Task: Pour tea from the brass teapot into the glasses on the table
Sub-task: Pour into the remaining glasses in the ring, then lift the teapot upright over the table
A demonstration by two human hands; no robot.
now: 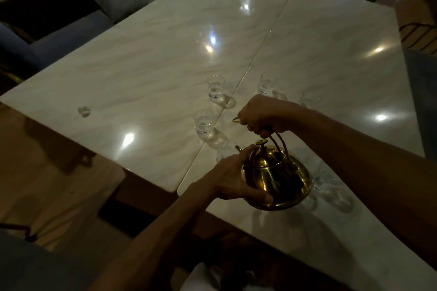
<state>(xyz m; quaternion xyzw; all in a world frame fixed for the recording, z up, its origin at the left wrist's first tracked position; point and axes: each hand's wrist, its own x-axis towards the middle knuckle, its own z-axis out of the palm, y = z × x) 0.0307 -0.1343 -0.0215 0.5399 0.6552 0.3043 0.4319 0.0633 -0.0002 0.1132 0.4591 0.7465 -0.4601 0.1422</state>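
I hold the brass teapot (pixel 275 176) over the near table (pixel 142 78).
My right hand (pixel 262 113) is closed tight on its top handle; my left hand (pixel 233 178) cups its side, tipping it left beside the glasses (pixel 203 123).

Brass teapot (pixel 275 176), polished, round-bodied, lid with knob on, tilted spout-down toward far left, held clear of the counter. Clear glasses upright: two left of the counter seam (pixel 215 87) (pixel 203 122), one just under the spout (pixel 225 150), blurred; three right of seam (pixel 266 84) (pixel 308 99) (pixel 327 178).
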